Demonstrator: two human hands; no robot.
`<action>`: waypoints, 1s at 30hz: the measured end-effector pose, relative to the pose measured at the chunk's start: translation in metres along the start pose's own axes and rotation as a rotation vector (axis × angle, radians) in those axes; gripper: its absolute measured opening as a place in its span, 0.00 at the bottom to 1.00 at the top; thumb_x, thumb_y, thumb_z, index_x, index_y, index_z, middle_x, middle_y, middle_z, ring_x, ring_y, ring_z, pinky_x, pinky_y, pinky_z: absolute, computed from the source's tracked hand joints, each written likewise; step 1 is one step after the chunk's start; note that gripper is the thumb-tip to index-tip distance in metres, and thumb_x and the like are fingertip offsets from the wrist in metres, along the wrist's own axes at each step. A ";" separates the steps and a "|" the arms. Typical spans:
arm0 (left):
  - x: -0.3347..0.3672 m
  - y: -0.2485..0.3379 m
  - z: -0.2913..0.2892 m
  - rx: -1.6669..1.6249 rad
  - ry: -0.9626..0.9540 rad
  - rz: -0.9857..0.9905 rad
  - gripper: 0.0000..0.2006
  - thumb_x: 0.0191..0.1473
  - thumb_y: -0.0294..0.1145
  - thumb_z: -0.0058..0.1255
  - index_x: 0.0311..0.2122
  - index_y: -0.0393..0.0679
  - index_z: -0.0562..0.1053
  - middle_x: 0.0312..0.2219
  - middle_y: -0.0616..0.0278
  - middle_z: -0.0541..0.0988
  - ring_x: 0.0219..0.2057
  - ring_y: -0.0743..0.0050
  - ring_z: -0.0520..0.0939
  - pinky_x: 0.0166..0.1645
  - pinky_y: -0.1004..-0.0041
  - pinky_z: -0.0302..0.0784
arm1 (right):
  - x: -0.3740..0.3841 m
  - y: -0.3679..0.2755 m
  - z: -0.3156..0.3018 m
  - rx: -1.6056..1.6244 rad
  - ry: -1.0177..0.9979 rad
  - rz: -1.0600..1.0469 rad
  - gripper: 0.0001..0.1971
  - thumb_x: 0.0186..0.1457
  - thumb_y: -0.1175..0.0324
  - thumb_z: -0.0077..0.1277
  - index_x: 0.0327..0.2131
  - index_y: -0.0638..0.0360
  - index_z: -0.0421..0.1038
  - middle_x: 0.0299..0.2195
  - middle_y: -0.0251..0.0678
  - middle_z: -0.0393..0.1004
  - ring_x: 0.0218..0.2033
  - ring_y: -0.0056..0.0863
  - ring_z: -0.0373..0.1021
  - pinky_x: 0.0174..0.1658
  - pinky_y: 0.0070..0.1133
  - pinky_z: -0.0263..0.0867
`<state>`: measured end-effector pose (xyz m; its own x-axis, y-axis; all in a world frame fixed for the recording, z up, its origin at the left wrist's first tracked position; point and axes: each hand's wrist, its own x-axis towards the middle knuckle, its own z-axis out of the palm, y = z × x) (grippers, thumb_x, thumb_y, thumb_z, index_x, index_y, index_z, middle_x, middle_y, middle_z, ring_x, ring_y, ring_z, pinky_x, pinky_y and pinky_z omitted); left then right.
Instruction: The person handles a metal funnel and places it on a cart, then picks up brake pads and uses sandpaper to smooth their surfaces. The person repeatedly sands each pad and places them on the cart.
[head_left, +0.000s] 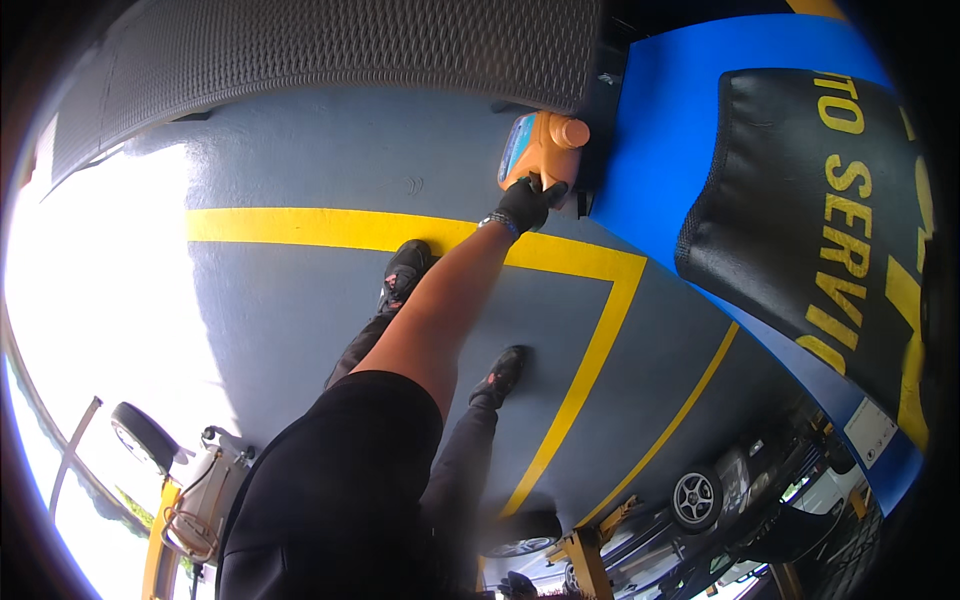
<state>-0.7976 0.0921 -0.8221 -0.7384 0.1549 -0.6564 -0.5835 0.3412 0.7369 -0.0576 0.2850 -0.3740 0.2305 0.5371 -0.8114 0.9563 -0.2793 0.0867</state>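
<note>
Orange jug (540, 147) | just beyond left grip (527, 204), touching it | grip curled closed on jug's near side

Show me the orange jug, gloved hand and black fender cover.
Orange jug (548, 152), head view: its body.
Gloved hand (525, 204), head view: back of glove.
Black fender cover (790, 215), head view: unlettered black fabric.

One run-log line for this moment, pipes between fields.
left hand: gripping orange jug | right hand: not in view | nearby: black cover over blue panel
</note>
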 end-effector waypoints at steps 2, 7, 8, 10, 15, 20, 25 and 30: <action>-0.033 -0.038 -0.011 0.509 0.201 0.339 0.28 0.49 0.37 0.68 0.56 0.44 0.74 0.58 0.52 0.76 0.47 0.46 0.85 0.51 0.60 0.81 | -0.001 -0.006 0.005 0.073 -0.033 -0.096 0.17 0.68 0.66 0.52 0.55 0.65 0.75 0.47 0.42 0.80 0.47 0.31 0.78 0.50 0.28 0.76; -0.257 0.013 -0.010 -0.710 -0.656 0.373 0.33 0.55 0.22 0.52 0.67 0.49 0.68 0.66 0.58 0.69 0.61 0.54 0.74 0.66 0.56 0.67 | -0.039 -0.093 0.102 0.621 -0.121 -0.245 0.30 0.72 0.47 0.44 0.60 0.65 0.70 0.55 0.44 0.77 0.59 0.39 0.72 0.67 0.36 0.61; -0.326 0.050 -0.011 -0.600 -0.801 0.472 0.31 0.57 0.19 0.48 0.68 0.48 0.68 0.67 0.58 0.69 0.64 0.54 0.72 0.70 0.55 0.63 | -0.060 -0.139 0.114 0.834 -0.232 -0.266 0.34 0.71 0.41 0.43 0.60 0.66 0.71 0.56 0.47 0.76 0.61 0.42 0.70 0.68 0.37 0.60; -0.469 0.128 -0.004 0.003 -0.874 0.752 0.27 0.60 0.19 0.46 0.65 0.45 0.70 0.64 0.56 0.71 0.67 0.54 0.70 0.72 0.53 0.61 | -0.126 -0.232 0.123 1.156 -0.545 -0.270 0.42 0.69 0.31 0.36 0.64 0.63 0.67 0.62 0.45 0.70 0.67 0.45 0.62 0.71 0.40 0.54; -0.639 0.242 0.051 0.491 -0.495 1.447 0.15 0.58 0.34 0.55 0.49 0.44 0.78 0.47 0.52 0.80 0.56 0.52 0.76 0.58 0.52 0.71 | -0.198 -0.243 0.076 1.677 -1.153 -1.104 0.34 0.75 0.40 0.32 0.67 0.59 0.60 0.62 0.40 0.68 0.64 0.34 0.64 0.70 0.34 0.58; -0.719 0.182 0.203 0.645 -1.037 1.611 0.10 0.55 0.38 0.57 0.28 0.45 0.73 0.25 0.53 0.78 0.27 0.46 0.79 0.33 0.55 0.74 | -0.265 -0.058 -0.003 1.467 -0.298 -0.927 0.32 0.75 0.48 0.42 0.71 0.59 0.55 0.60 0.34 0.69 0.60 0.23 0.66 0.67 0.26 0.61; -0.900 0.100 0.257 -0.064 -1.842 -0.358 0.24 0.70 0.55 0.35 0.42 0.43 0.72 0.33 0.56 0.77 0.36 0.59 0.82 0.43 0.59 0.80 | -0.249 0.175 -0.009 1.563 0.280 -1.184 0.26 0.73 0.63 0.46 0.69 0.62 0.59 0.70 0.40 0.62 0.65 0.30 0.65 0.67 0.29 0.62; -1.074 -0.004 0.246 0.189 -2.038 -0.525 0.28 0.73 0.55 0.36 0.63 0.42 0.63 0.57 0.56 0.73 0.60 0.60 0.73 0.66 0.57 0.67 | -0.243 0.307 -0.059 1.219 1.149 -0.842 0.30 0.61 0.67 0.57 0.66 0.54 0.66 0.67 0.45 0.66 0.67 0.35 0.65 0.68 0.36 0.62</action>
<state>0.0812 0.1527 -0.1597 0.8405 0.5394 -0.0509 -0.4334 0.7257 0.5344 0.1909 0.1158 -0.1163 0.3171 0.8765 0.3622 0.3511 0.2463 -0.9033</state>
